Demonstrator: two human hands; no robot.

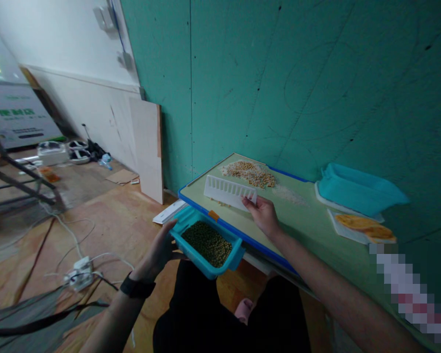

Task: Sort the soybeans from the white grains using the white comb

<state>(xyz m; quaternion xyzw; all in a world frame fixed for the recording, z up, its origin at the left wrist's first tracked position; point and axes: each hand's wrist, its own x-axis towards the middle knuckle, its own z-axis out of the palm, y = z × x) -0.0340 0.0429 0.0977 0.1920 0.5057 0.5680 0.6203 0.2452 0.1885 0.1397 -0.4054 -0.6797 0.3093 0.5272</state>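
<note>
My left hand [160, 251] grips the near side of a blue rectangular tray [232, 256] filled with green beans [207, 243], held just below the table's front edge. My right hand [263, 214] is closed on one end of a white slotted plastic rake [228, 192], which lies on the green table top [308, 220]. Beyond the rake sits a heap of yellow beans [252, 172] mixed with pale grains, and a thin trail of white grains [288, 194] runs to the right of it.
At the right of the table an upturned teal tray [358, 189] rests on a white board, with a white tray of orange pieces [365, 228] in front. A green wall stands behind. The floor at left has cables, a power strip [79, 272] and a leaning board [147, 152].
</note>
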